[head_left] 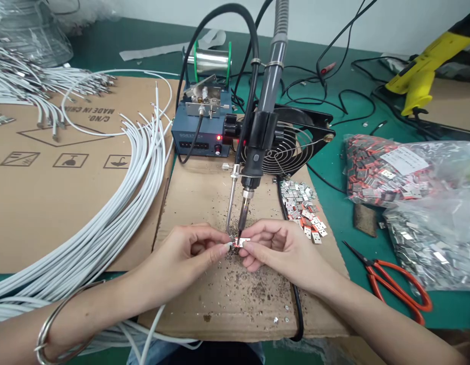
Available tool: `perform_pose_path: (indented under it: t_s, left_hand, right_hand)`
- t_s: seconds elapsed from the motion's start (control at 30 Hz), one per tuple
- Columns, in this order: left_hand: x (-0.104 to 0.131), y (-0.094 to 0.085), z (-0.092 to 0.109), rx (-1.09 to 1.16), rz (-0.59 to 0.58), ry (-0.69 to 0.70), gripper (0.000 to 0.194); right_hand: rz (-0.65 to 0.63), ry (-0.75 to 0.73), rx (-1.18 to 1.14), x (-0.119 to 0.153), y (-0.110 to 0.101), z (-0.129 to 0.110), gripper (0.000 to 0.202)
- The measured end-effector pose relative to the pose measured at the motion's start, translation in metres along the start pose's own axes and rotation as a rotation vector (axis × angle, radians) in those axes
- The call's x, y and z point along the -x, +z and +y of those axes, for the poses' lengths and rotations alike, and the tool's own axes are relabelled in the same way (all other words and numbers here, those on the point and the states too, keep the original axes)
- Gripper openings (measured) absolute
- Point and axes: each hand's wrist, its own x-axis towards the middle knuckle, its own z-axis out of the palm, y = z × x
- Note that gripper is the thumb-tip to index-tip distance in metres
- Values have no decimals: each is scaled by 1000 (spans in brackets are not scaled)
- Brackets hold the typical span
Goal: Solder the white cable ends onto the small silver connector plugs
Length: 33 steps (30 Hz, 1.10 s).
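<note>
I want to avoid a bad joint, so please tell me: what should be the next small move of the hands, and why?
Probably just hold both pieces steady: the left hand pinches a white cable close to the small metal plug in the right hand, and the soldering iron's tip is right at them.

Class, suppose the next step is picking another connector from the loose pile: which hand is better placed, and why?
Probably the right hand: it is nearer the loose pile, on its own side. It must first release the connector it pinches. The left hand is farther away, beyond the soldering iron.
</note>
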Motion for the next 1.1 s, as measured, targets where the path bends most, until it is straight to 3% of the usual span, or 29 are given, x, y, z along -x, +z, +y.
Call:
perform_pose_path:
  t_s: [0.43,1.1]
  left_hand:
    - [1,-1,6,46,8,-42,16]
    - [1,1,4,117,22,-45,12]
  right_hand:
    - [23,-42,49,0,0,-1,14]
    - [-47,-66,18,2,-2,-5,13]
